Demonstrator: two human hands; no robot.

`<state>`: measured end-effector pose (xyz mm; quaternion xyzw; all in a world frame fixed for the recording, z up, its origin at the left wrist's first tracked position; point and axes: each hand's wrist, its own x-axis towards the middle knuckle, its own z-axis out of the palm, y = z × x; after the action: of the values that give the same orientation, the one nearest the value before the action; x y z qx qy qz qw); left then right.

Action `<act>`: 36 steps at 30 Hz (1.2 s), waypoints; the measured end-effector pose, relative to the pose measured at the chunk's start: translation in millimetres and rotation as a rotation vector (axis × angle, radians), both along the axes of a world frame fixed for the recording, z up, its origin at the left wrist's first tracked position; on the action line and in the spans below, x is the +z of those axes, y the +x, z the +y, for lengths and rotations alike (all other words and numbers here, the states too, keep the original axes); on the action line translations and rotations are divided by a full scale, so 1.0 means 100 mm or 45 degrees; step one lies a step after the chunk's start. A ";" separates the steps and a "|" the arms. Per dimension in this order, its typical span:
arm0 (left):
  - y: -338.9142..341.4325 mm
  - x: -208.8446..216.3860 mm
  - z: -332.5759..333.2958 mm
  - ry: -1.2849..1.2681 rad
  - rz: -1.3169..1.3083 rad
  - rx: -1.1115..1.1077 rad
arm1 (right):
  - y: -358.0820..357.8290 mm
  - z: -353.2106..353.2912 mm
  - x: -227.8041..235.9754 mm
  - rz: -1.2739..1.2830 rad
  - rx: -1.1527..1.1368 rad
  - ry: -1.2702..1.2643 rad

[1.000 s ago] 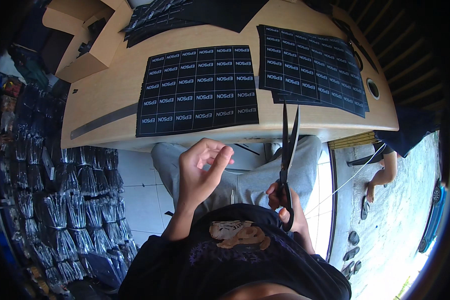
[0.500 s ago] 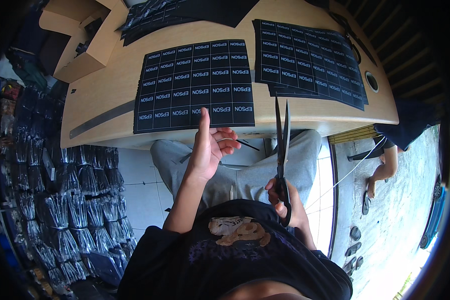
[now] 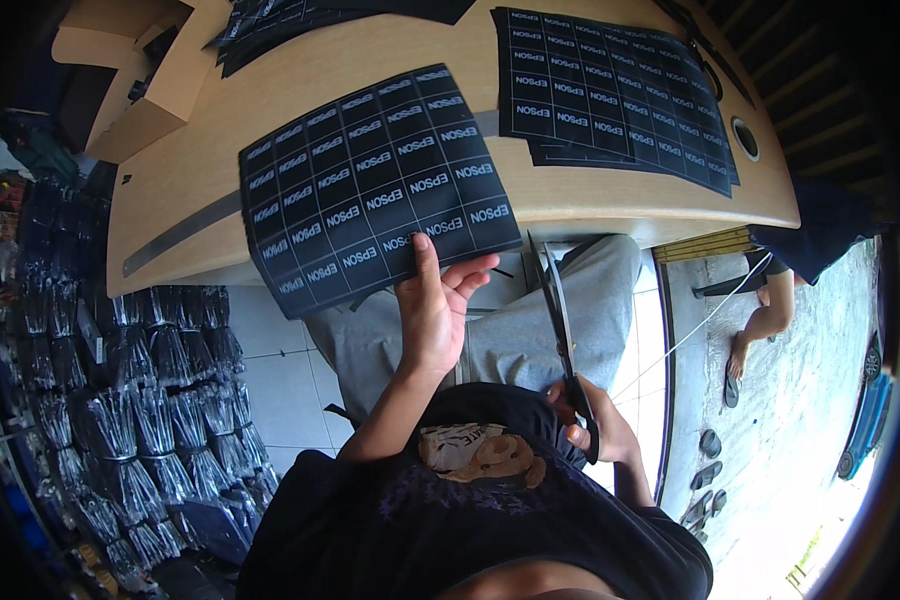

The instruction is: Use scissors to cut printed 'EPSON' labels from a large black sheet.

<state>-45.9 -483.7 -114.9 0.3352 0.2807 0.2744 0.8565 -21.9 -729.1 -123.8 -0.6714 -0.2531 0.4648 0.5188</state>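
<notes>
A black sheet (image 3: 370, 170) printed with a grid of white-lettered labels is lifted at its near edge, tilted and slightly bowed above the desk. My left hand (image 3: 435, 315) grips that edge, thumb on top and fingers underneath. In my right hand (image 3: 600, 420) is a long pair of black-handled scissors (image 3: 558, 315), blades pointing up toward the desk's front edge. The blades look slightly parted and stand just right of the sheet's near right corner, apart from it.
More printed black sheets (image 3: 610, 90) lie stacked at the desk's (image 3: 180, 190) right, and others (image 3: 290, 30) at its back. A cardboard box (image 3: 150, 90) stands at the back left. Bundles of plastic-wrapped items (image 3: 150, 430) fill the left. Another person's leg (image 3: 765, 320) shows at right.
My left hand has taken hold of the sheet, raising its near edge off the desk and turning it. The scissors have shifted slightly down, tilting a little left.
</notes>
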 end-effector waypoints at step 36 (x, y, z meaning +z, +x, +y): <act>-0.19 0.03 0.05 0.425 0.063 -0.181 | -0.15 0.54 0.03 0.218 0.087 0.205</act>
<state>-65.0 -478.6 -111.7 0.4982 0.2278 0.2477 0.7990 -36.8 -675.5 -121.1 -0.5765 -0.2670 0.5161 0.5745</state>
